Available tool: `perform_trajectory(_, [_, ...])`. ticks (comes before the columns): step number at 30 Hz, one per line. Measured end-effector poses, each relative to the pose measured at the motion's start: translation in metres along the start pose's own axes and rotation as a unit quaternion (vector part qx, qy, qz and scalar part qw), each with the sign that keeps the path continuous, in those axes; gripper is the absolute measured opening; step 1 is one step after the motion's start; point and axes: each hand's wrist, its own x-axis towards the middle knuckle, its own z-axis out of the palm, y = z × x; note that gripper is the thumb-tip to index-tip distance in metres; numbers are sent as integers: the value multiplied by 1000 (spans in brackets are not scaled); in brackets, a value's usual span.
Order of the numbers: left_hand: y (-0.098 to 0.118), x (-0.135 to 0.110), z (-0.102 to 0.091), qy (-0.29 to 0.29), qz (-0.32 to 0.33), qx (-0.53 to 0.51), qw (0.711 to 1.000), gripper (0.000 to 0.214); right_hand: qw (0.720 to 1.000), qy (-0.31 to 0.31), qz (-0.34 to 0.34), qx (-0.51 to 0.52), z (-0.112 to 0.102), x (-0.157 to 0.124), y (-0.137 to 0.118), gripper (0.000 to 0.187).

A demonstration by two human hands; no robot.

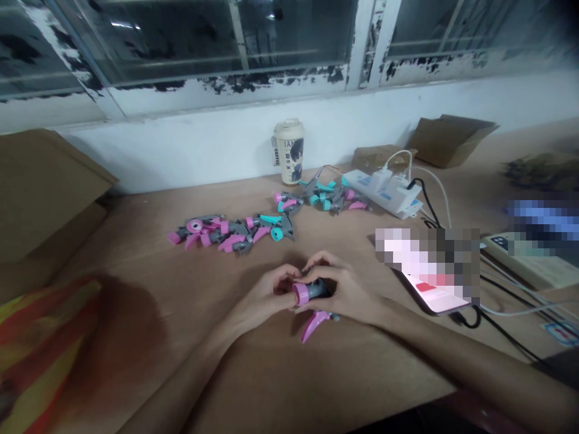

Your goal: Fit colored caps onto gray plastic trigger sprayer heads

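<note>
One cup [292, 158] bears "COFFEE" beyond the spray head [313, 290] in both hands [271, 294] [351, 294].

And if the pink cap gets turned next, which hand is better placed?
Probably the left hand: it is at the outer end of the pink cap, while the right hand curls around the grey sprayer body and could steady it.

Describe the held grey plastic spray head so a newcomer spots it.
On the brown wooden table, find the bare left hand and right hand. Between them is the grey plastic spray head with pink collar and trigger. Unlike the pink, grey and teal heaps behind, it's held.
</note>
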Motion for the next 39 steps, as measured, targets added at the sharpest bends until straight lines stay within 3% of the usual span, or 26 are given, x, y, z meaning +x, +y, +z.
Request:
perform_trajectory(9, [-4,1,-6,-14,-5,10,1000,22,1000,-2,8,18,1,-1,1,31])
perform_trajectory(18, [0,-1,1,11,3,34,999,15,1000,-5,4,25,6,-3,6,34])
perform_trajectory(24, [-7,-2,9,82,47,20,995,22,994,-3,39,100,0,1,13,34])
perform_trajectory(26, [-10,-4,12,149,89,52,983,24,987,-24,66,147,-4,3,15,36])
perform_trajectory(29, [-13,-9,16,239,188,162,939,18,975,-35,96,196,-7,4,17,37])
perform_trajectory(32, [-11,-14,20,251,239,260,901,14,971,-31,107,211,-7,4,17,35])
perform_trajectory(39, [-10,-14,24,266,244,339,869,23,968,-9,107,228,-4,2,22,35])
